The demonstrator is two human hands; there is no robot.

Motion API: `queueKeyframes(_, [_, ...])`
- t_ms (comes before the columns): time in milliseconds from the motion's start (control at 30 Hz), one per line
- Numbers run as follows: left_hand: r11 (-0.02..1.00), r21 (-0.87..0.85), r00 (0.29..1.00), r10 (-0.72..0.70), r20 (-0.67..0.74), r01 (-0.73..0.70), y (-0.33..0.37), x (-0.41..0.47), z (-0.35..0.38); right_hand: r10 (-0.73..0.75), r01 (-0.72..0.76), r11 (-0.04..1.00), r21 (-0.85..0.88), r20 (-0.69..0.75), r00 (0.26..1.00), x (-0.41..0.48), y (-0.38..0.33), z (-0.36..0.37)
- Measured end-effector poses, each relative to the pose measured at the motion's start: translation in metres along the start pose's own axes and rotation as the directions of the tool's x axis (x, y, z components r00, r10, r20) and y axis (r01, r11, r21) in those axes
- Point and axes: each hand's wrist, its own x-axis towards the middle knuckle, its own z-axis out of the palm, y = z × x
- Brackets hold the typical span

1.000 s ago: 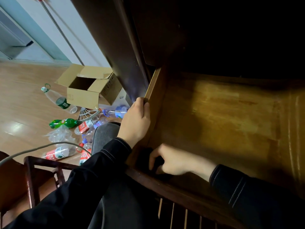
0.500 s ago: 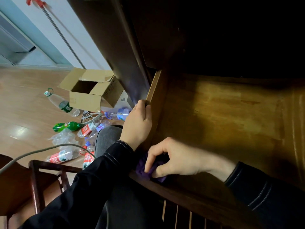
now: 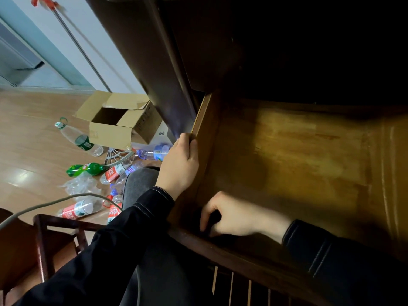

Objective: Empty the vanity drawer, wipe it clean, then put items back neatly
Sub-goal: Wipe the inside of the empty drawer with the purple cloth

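Observation:
The pulled-out wooden drawer (image 3: 298, 162) shows a bare, glossy bottom with nothing lying on it. My left hand (image 3: 178, 166) grips the top edge of the drawer's left wall (image 3: 205, 129), thumb outside. Down in the near-left corner, my right hand (image 3: 238, 217) has its fingers curled over a dark cloth (image 3: 213, 218). Shadow and the hand hide most of that cloth. The back of the drawer disappears into the dark vanity cavity.
On the floor to the left lie an open cardboard box (image 3: 117, 122), several plastic bottles (image 3: 81, 140) and a green bottle (image 3: 86, 168). A wooden chair (image 3: 44, 239) and a grey cable (image 3: 55, 203) sit at lower left. A mop handle (image 3: 81, 47) leans on the wall.
My right hand lifted the purple cloth towards the drawer's front rim, then dropped back into the near-left corner. My left hand kept its grip on the left wall.

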Motion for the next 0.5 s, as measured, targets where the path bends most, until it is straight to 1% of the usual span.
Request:
queueKeyframes(67, [1.000,-0.006,1.000,-0.007,0.006,0.007,0.000,0.000,0.000,0.027,-0.025,0.997,-0.075,0.031,0.999,0.006,-0.001,0.001])
queueKeyframes(133, [1.000,-0.003,1.000,-0.002,0.000,0.002,-0.001,0.000,0.000,-0.011,0.024,0.994,-0.110,0.113,0.994,0.001,-0.005,-0.012])
queueKeyframes(200, [1.000,0.008,1.000,0.010,-0.008,-0.010,-0.001,0.000,0.001,-0.073,0.078,0.997,-0.025,0.161,0.984,-0.009,-0.006,-0.024])
queueKeyframes(267, [1.000,0.017,1.000,0.016,-0.018,-0.016,-0.002,0.001,0.001,-0.109,0.102,0.993,0.063,0.138,0.984,-0.016,-0.004,-0.026])
queueKeyframes(300, [1.000,0.021,1.000,0.015,-0.020,-0.015,-0.002,0.001,0.001,-0.095,0.087,0.994,0.070,0.119,0.988,-0.015,-0.001,-0.021])
queueKeyframes(333, [1.000,0.022,1.000,0.013,-0.019,-0.012,-0.002,0.001,0.001,-0.065,0.061,0.997,0.041,0.106,0.992,-0.013,0.002,-0.016])
queueKeyframes(367, [1.000,0.018,1.000,0.011,-0.016,-0.011,-0.002,0.001,0.001,-0.029,0.032,0.999,-0.023,0.102,0.994,-0.008,0.005,-0.010])
queueKeyframes(433, [1.000,0.008,1.000,0.009,-0.012,-0.009,-0.002,0.000,0.001,0.044,-0.024,0.989,-0.147,0.132,0.990,-0.001,0.007,-0.004])
queueKeyframes(500, [1.000,0.002,1.000,0.009,-0.010,-0.009,-0.002,0.000,0.001,0.033,-0.002,0.983,-0.182,0.165,0.986,-0.003,0.002,-0.012])
